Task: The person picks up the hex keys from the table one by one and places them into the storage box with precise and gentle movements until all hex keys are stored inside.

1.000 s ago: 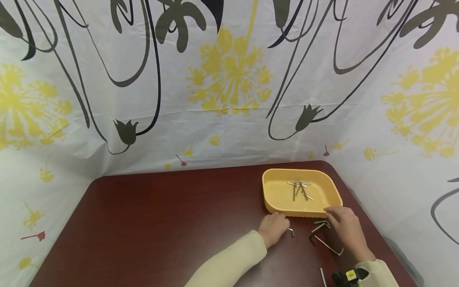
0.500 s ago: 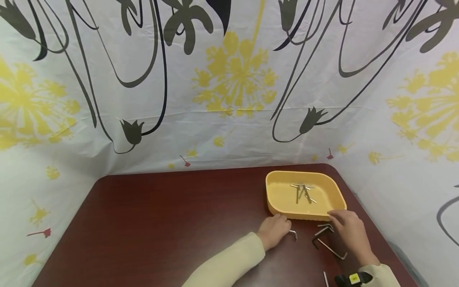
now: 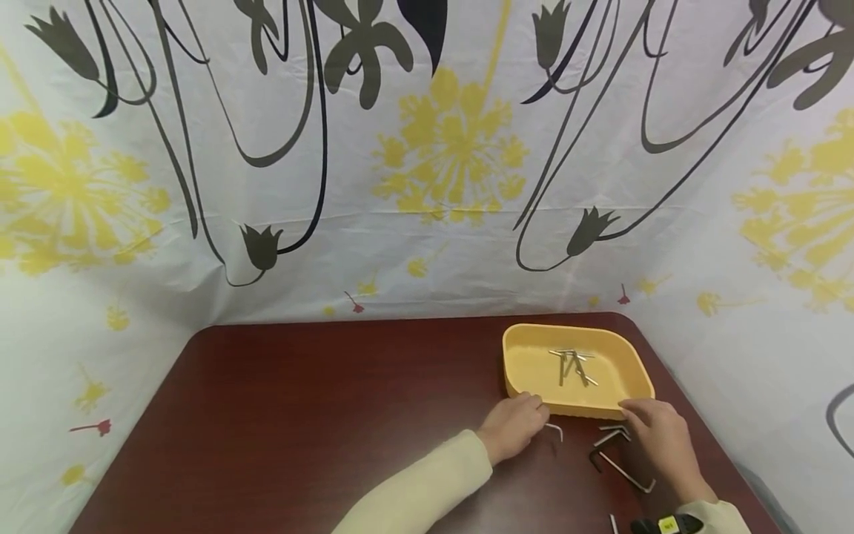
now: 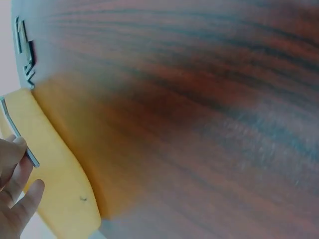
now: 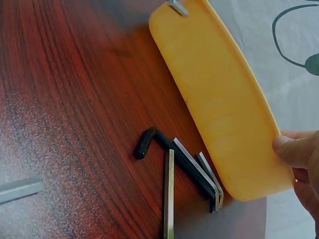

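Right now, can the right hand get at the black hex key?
Likely yes, if the right hand lets go of the yellow tray: the black hex key lies nearby, mostly uncovered.

Head view: scene shifted right and slightly down in frame (patterned backdrop (image 3: 460,245) included). L-shaped key (image 3: 556,427) in the left hand (image 3: 513,428), lower right of frame: now closer to front wall of yellow tray (image 3: 620,373), more of its length showing. Metal rod (image 3: 614,524), bottom edge: shorter portion visible.
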`<state>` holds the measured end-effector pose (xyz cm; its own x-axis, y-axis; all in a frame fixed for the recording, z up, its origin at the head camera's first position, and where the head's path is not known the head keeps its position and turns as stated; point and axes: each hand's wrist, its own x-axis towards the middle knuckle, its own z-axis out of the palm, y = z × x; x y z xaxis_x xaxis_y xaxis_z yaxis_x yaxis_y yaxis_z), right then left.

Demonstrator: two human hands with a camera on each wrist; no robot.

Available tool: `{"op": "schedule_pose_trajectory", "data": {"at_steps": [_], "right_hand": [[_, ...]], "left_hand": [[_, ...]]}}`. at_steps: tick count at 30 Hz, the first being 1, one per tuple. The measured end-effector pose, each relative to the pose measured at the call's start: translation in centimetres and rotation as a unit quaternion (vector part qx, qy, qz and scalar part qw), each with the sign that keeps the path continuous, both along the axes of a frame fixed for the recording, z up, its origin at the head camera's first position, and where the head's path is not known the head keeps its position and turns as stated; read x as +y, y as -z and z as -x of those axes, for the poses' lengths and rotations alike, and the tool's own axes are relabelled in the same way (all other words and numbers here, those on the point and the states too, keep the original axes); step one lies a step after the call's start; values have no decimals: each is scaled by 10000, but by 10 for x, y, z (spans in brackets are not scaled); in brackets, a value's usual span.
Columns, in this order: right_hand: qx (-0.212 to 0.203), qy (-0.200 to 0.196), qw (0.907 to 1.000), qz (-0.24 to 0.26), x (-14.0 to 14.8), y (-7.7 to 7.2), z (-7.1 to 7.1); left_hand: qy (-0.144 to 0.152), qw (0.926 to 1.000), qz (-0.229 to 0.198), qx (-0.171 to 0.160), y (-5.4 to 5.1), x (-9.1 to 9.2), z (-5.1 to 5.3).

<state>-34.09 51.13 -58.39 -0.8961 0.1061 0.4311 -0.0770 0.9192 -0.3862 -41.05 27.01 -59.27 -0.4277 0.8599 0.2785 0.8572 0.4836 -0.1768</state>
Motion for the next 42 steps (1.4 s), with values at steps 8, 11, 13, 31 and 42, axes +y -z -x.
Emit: {"op": "schedule_pose_trajectory", "data": {"at_steps": [8, 11, 13, 31, 42], "right_hand": [[103, -12, 9999, -19, 2, 1, 1], [124, 30, 9999, -2, 5, 2, -1], [107, 36, 9999, 18, 6, 3, -1], [-157, 33, 9999, 12, 5, 2, -2], [26, -77, 9999, -128, 0, -1, 4]], "left_hand": [[-4, 10000, -70, 26, -13, 3, 12], [14, 10000, -55, 35, -18, 6, 16], [-5, 9999, -77, 98, -20, 7, 20], [-267, 9996, 15, 100, -38, 12, 50], [-306, 9992, 202, 161, -50, 21, 69]]}}
